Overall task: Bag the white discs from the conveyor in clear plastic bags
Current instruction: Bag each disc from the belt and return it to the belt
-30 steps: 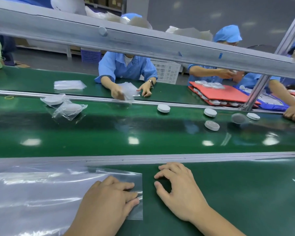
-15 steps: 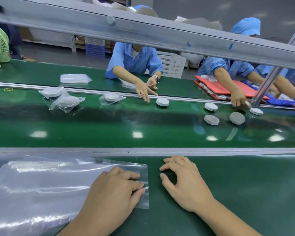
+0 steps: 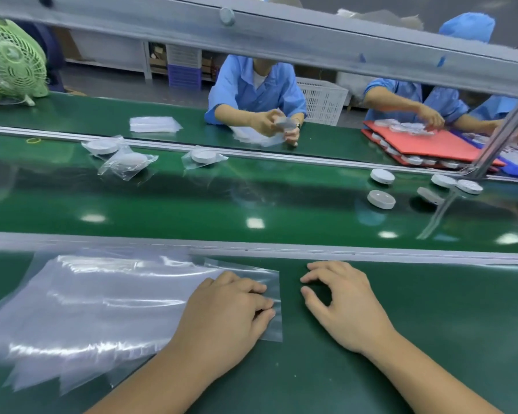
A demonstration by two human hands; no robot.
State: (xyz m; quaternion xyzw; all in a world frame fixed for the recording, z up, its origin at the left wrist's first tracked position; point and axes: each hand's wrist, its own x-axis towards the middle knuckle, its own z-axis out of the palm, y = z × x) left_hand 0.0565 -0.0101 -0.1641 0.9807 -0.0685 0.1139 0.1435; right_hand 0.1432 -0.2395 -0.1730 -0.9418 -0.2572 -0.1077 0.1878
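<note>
A fanned stack of clear plastic bags (image 3: 102, 306) lies on the near green table at the left. My left hand (image 3: 225, 318) rests on the stack's right edge, fingers bent over the top bag. My right hand (image 3: 341, 303) rests on the bare table just right of the bags, fingers loosely curled, holding nothing. Several loose white discs (image 3: 381, 199) lie on the green conveyor (image 3: 251, 198) at the far right. Three bagged discs (image 3: 204, 156) lie on the conveyor's far side at the left.
A metal rail (image 3: 341, 253) separates my table from the conveyor. An overhead metal bar (image 3: 281, 40) crosses the view. Across the belt, people in blue coats handle discs; red trays (image 3: 425, 147) sit at the right, a pile of bags (image 3: 153, 124) and a green fan (image 3: 12, 64) at the left.
The person opposite set a bagged disc on the belt and picked up a loose disc. The belt carried the discs along. My hands have stayed where they were.
</note>
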